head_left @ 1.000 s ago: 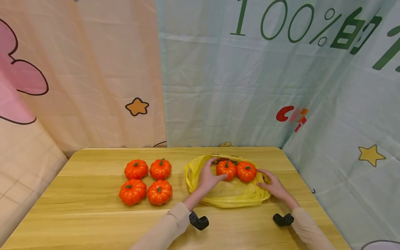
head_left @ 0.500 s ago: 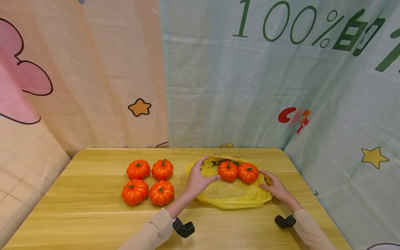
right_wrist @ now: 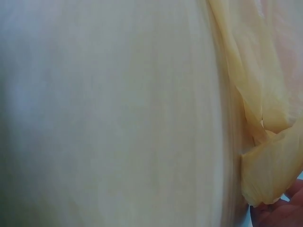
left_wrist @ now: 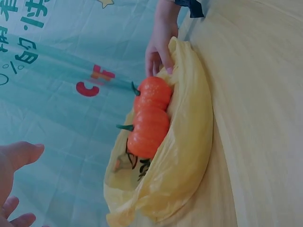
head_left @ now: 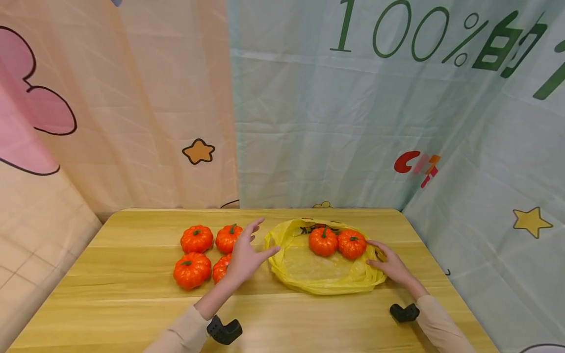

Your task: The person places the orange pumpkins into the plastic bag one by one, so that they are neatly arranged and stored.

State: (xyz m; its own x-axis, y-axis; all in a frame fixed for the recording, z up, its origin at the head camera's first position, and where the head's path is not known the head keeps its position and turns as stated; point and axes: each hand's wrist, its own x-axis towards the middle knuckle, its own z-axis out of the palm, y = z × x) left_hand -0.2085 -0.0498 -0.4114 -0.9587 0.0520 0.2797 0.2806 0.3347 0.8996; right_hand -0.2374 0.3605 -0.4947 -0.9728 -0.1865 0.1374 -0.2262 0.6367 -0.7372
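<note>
My left hand (head_left: 244,257) is over the right-hand pumpkins of a group on the table, thumb and fingers spread with nothing between them. It partly covers a rear pumpkin (head_left: 225,239) and a front pumpkin (head_left: 219,268). Uncovered at the group's left are another rear pumpkin (head_left: 196,239) and front pumpkin (head_left: 192,271). A yellow plastic bag (head_left: 309,282) lies with its mouth spread. Inside, two small orange pumpkins, one left (head_left: 322,242) and one right (head_left: 351,244), sit side by side. At the bag's right edge, my right hand (head_left: 394,268) holds the plastic between thumb and fingers.
The wooden table (head_left: 318,323) extends in front of the bag and the pumpkins. A printed curtain (head_left: 309,122) hangs behind the table's back edge and along its right side. Black wrist cameras sit on the left wrist (head_left: 225,331) and right wrist (head_left: 403,313).
My left hand has moved left, out from beside the pumpkins in the bag to above the loose ones. The right hand has stayed at the bag's edge.
</note>
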